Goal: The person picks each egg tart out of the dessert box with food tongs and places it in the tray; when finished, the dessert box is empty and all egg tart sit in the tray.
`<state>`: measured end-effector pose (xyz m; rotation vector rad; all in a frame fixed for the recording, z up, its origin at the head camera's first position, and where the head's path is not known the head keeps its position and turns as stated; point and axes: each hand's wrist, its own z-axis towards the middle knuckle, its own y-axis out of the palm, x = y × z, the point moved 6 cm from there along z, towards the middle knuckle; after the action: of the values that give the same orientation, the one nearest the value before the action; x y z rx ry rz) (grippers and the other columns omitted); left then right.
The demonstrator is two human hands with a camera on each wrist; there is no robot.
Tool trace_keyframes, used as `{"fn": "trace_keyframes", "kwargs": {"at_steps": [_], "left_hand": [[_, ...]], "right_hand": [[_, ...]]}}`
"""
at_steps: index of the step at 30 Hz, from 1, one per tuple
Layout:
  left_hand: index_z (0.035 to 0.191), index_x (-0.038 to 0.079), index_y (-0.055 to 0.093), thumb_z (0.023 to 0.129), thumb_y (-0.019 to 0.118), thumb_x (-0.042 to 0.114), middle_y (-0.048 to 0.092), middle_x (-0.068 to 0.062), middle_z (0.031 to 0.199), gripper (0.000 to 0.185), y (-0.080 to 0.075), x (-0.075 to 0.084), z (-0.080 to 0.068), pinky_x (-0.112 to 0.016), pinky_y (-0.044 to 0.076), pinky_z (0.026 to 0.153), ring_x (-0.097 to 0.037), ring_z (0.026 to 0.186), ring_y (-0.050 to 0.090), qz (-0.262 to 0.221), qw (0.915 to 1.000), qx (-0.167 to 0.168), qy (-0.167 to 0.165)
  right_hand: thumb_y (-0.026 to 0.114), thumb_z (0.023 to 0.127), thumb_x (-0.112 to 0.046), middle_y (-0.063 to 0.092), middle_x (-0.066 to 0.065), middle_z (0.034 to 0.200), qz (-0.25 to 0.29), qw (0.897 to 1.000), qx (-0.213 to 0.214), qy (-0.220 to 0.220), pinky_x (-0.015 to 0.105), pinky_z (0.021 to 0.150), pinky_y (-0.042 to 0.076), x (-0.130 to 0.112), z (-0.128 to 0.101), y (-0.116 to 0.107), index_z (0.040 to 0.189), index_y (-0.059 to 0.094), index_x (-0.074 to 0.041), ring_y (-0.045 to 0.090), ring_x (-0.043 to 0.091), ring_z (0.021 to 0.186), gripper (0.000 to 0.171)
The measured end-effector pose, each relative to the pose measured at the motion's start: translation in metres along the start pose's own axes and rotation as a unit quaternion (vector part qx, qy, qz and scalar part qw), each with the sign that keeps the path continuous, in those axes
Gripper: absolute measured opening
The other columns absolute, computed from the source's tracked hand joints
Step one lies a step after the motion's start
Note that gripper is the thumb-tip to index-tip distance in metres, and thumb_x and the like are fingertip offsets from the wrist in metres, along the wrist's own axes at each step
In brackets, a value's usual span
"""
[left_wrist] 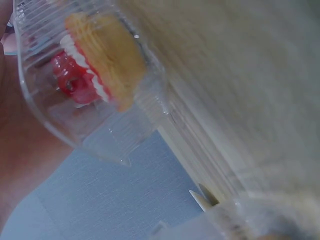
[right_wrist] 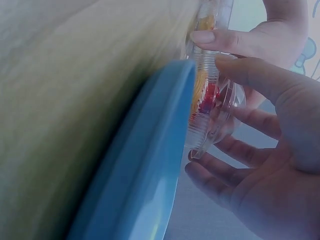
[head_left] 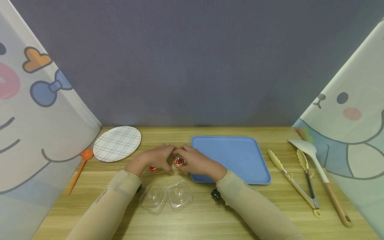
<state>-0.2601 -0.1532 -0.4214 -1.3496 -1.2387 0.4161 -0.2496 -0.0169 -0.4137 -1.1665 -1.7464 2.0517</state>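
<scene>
The clear ribbed tart box [right_wrist: 206, 62], 1 red-topped tart [head_left: 178, 162] showing inside, is between the hands, just left of the blue tray [head_left: 231, 160]. The right hand [head_left: 196, 162] grips its rim, thumb and fingers half curled; the left hand [head_left: 160, 157] pinches beside it, some fingertips hidden. Best keep pressure along the rim, sparing the topping.

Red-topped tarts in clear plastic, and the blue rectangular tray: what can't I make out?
Head: the left tart, partly hidden by the left hand.
Left wrist: a clear plastic shape at lower right, blurred and cut off by the edge.
Right wrist: the blue tray, cut off by the bottom edge.
</scene>
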Motion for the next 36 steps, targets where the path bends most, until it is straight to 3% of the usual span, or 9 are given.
{"fn": "trace_keyframes", "kwargs": {"at_steps": [13,23,28,36], "left_hand": [[0.128,0.014,0.054,0.065,0.092,0.04,0.058,0.003,0.117,0.078,0.001,0.002,-0.001,-0.04,0.047,0.098,-0.019,0.114,0.049,0.003,0.9999,-0.013,-0.001],[0.129,0.013,0.053,0.064,0.093,0.043,0.057,0.001,0.122,0.082,0.002,-0.002,0.001,-0.042,0.048,0.099,-0.02,0.117,0.049,0.009,0.9992,-0.029,-0.027],[0.129,0.015,0.052,0.062,0.093,0.046,0.056,0.0,0.125,0.085,0.004,-0.005,0.002,-0.042,0.048,0.101,-0.02,0.119,0.048,0.009,0.9987,-0.036,-0.036],[0.129,0.013,0.052,0.06,0.093,0.048,0.054,-0.001,0.122,0.087,0.005,-0.007,0.004,-0.042,0.047,0.102,-0.021,0.118,0.048,0.014,0.9984,-0.04,-0.037]], "right_hand": [[0.074,0.09,-0.032,0.056,0.004,0.133,0.019,0.999,0.001,-0.032,0.032,0.094,0.051,-0.001,-0.001,-0.005,0.14,0.055,-0.017,0.056,0.017,0.113,0.055],[0.076,0.087,-0.041,0.054,0.005,0.139,0.079,0.996,-0.022,-0.021,0.037,0.105,0.048,0.006,0.006,-0.01,0.141,0.055,-0.015,0.054,0.021,0.126,0.064],[0.078,0.087,-0.037,0.055,0.004,0.136,0.138,0.99,-0.036,-0.015,0.036,0.099,0.049,0.012,0.008,-0.012,0.139,0.057,-0.017,0.056,0.022,0.121,0.059],[0.077,0.087,-0.032,0.056,0.004,0.134,0.24,0.969,-0.062,-0.008,0.033,0.09,0.055,0.026,0.012,-0.013,0.136,0.059,-0.024,0.061,0.024,0.118,0.053]]}}
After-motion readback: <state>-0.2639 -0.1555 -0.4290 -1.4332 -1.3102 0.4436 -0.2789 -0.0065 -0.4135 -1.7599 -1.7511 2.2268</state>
